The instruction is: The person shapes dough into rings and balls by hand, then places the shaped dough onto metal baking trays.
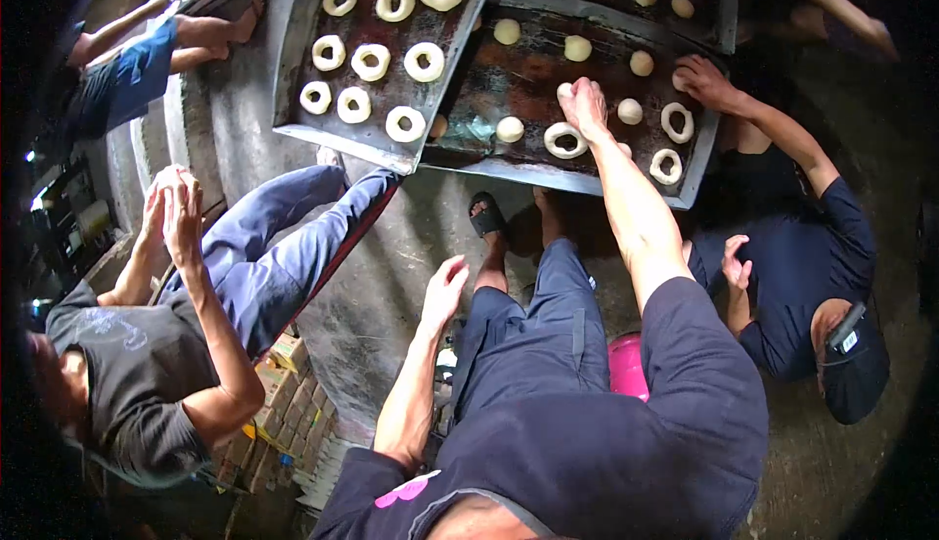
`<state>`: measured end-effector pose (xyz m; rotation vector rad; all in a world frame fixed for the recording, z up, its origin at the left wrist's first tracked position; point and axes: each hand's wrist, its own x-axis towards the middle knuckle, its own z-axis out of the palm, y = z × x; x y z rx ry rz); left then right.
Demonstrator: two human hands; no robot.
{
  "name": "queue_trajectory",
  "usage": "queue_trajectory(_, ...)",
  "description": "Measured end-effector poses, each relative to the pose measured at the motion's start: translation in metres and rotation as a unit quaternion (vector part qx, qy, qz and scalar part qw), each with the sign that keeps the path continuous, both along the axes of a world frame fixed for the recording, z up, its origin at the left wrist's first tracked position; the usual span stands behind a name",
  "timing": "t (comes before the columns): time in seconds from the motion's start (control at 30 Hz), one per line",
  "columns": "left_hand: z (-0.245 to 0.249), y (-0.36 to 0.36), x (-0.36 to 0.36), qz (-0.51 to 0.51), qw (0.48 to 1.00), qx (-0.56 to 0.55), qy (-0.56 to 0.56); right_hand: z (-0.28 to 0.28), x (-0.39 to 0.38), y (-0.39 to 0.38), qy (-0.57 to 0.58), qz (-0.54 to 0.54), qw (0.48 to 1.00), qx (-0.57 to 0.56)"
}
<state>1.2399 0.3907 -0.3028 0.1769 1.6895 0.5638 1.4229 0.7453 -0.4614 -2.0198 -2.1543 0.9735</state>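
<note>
My right hand [587, 110] reaches over a dark metal baking tray [509, 163], its fingers closed on a dough ball [564, 92] that peeks out at their left side. Just below that hand lies a dough ring [564, 140]; a round dough ball [630, 111] sits to its right and another dough ball [510, 129] to its left. My left hand [446, 293] hangs in the air in front of my legs, fingers loosely bent and apart from the thumb, with nothing visible in it. More dough rings [676, 122] lie at the tray's right end.
A second tray [293, 100] full of dough rings overlaps at the left, and another tray [729, 12] with dough balls is behind. At right, a co-worker's hand [706, 82] touches dough on my tray. Another person [137, 364] stands left with raised hands. Something pink [628, 366] is beside my leg.
</note>
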Motion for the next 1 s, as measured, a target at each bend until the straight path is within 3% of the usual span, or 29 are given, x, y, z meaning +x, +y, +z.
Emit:
queue_trajectory(0.07, 0.009, 0.043, 0.001, 0.026, 0.998, 0.065, -0.002, 0.017, -0.019, -0.015, 0.062, -0.01, 0.992, -0.107)
queue_trajectory(0.13, 0.021, 0.079, 0.003, 0.04, 0.994, 0.105, -0.01, 0.12, -0.052, -0.037, 0.114, -0.049, 0.97, -0.211)
queue_trajectory(0.2, 0.052, 0.116, 0.007, 0.162, 0.984, 0.075, -0.029, 0.115, -0.045, -0.092, 0.278, 0.027, 0.932, -0.23)
queue_trajectory(0.27, 0.072, 0.126, 0.003, 0.168, 0.976, 0.095, -0.105, 0.19, -0.047, -0.124, 0.374, -0.086, 0.827, -0.411)
queue_trajectory(0.33, 0.094, 0.12, -0.002, 0.122, 0.959, 0.186, -0.176, 0.247, -0.051, -0.148, 0.461, -0.168, 0.75, -0.443)
queue_trajectory(0.37, 0.104, 0.116, -0.004, 0.108, 0.956, 0.22, -0.159, 0.285, -0.052, -0.154, 0.472, -0.201, 0.738, -0.439)
queue_trajectory(0.43, 0.138, 0.111, -0.011, 0.057, 0.965, 0.227, -0.122, 0.307, -0.049, -0.172, 0.501, -0.139, 0.757, -0.395)
queue_trajectory(0.47, 0.149, 0.107, -0.013, 0.091, 0.945, 0.273, -0.154, 0.313, -0.049, -0.178, 0.506, -0.104, 0.774, -0.366)
queue_trajectory(0.6, 0.171, 0.096, -0.02, 0.073, 0.923, 0.356, -0.127, 0.36, -0.068, -0.198, 0.511, -0.064, 0.814, -0.269)
queue_trajectory(0.67, 0.175, 0.088, -0.013, 0.08, 0.897, 0.42, -0.108, 0.381, -0.078, -0.196, 0.512, -0.032, 0.837, -0.191)
queue_trajectory(0.77, 0.216, 0.073, -0.007, -0.013, 0.885, 0.465, -0.031, 0.4, -0.089, -0.196, 0.414, 0.002, 0.91, -0.008)
queue_trajectory(0.8, 0.224, 0.072, -0.014, -0.008, 0.882, 0.47, -0.027, 0.409, -0.092, -0.202, 0.35, 0.019, 0.934, 0.069)
queue_trajectory(0.83, 0.229, 0.076, -0.026, 0.064, 0.882, 0.461, -0.068, 0.402, -0.095, -0.21, 0.332, 0.076, 0.924, 0.174)
queue_trajectory(0.87, 0.235, 0.077, -0.039, 0.134, 0.877, 0.449, -0.11, 0.397, -0.093, -0.22, 0.275, 0.148, 0.927, 0.207)
queue_trajectory(0.93, 0.259, 0.076, -0.059, 0.239, 0.802, 0.464, -0.291, 0.41, -0.091, -0.233, 0.298, 0.121, 0.947, 0.016)
queue_trajectory(1.0, 0.243, 0.07, -0.046, 0.191, 0.844, 0.397, -0.306, 0.397, -0.076, -0.206, 0.52, -0.044, 0.845, -0.115)
